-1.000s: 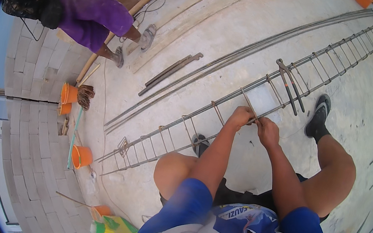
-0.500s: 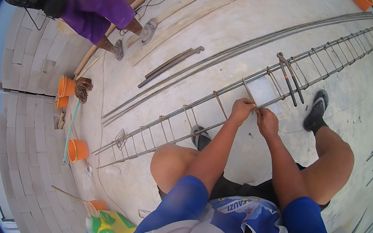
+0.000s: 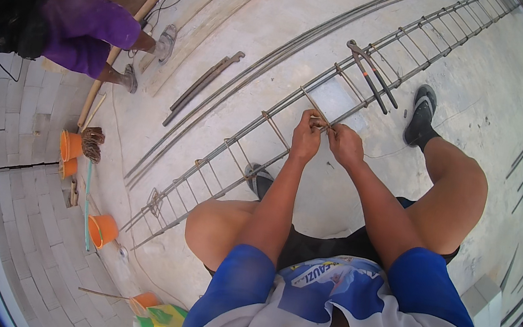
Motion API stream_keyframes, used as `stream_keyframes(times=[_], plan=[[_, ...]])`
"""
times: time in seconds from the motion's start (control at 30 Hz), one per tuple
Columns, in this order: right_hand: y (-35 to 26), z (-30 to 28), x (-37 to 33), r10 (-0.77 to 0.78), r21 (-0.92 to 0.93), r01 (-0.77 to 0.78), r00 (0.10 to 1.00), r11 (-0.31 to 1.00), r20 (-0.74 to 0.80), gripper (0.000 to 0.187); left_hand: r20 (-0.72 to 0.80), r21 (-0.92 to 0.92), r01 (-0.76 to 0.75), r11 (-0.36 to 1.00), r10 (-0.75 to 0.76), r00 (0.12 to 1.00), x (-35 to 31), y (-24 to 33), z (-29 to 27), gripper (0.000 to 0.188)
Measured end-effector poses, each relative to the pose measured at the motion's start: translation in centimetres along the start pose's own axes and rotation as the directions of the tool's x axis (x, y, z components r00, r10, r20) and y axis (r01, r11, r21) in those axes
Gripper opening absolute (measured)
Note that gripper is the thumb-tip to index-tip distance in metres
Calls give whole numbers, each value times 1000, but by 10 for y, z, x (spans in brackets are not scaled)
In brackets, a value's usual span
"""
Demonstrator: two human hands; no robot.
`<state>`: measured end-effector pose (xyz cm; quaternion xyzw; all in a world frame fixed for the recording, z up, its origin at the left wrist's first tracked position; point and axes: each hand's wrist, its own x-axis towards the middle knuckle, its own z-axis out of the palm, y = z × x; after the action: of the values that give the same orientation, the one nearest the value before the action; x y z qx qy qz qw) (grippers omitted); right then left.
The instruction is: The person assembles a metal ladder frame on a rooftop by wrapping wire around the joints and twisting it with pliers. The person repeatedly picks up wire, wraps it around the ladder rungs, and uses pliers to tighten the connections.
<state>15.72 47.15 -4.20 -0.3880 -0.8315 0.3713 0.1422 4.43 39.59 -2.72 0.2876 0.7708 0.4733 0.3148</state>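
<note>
Concrete floor (image 3: pixel 482 114) has slid leftward in view; my left hand (image 3: pixel 307 136) and right hand (image 3: pixel 346 147) keep their grip clamped on one stirrup (image 3: pixel 315 105) of the rebar cage (image 3: pixel 283 102), mid-frame, so work remains there; any wire is too small to tell.

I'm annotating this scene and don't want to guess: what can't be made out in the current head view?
All in the head view:
- What the left hand and right hand pinch, if anything: covered by the fingers and too small.
- The far end of the steel frame: cut off by the top edge.
- The co-worker's head: out of view, upper left.
- Part of the green-and-yellow bag: hidden by the person's shirt.
</note>
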Motion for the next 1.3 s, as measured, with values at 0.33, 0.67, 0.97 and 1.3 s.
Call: stream_keyframes(times=[0.33, 0.67, 0.97, 1.3], plan=[[4, 4, 6, 204, 207, -205, 979, 956, 28, 45, 92, -65, 65, 996, -59, 994, 1, 4, -10, 32], [-12, -2, 22, 301, -12, -302, 948, 953, 103, 38, 213, 36, 229, 973, -231, 949, 21, 1, -10, 25], [-20, -17, -26, 110, -238, -77, 985, 968, 130, 23, 144, 104, 149, 983, -163, 976, 27, -32, 1, 25], [-9, -28, 34, 44, -165, -28, 995, 986, 92, 24, 110, 126, 147, 981, -161, 981, 25, -26, -3, 25]])
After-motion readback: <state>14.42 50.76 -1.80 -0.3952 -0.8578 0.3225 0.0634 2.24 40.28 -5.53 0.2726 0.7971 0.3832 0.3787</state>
